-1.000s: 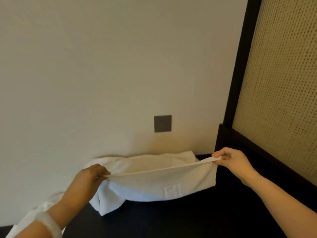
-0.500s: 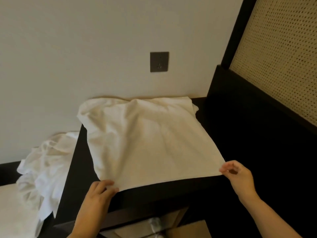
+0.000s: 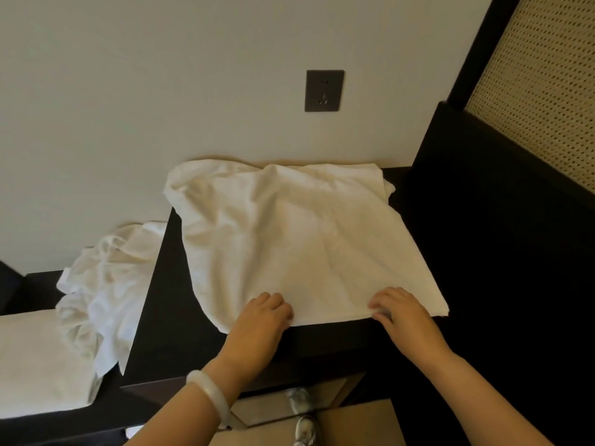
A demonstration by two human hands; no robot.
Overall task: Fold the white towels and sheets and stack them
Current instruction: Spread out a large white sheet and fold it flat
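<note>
In the head view, a rumpled white terry towel [image 3: 289, 239] lies spread on the dark worktop [image 3: 174, 317] ahead of both hands. The left hand [image 3: 262, 318] and right hand [image 3: 401, 312] curl fingers on its near hem; a pinch cannot be confirmed. Smoothing the far wrinkles first should square the fold.

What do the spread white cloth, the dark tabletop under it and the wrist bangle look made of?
White cloth: soft woven cotton, likely terry towelling, matte; it drapes in soft creases and looks faintly napped.
Tabletop: dark, near-black wood or laminate, low sheen; no grain shows, so uncertain.
Bangle: pale, translucent, glossy, jade-like stone or glass; cannot tell which.
</note>
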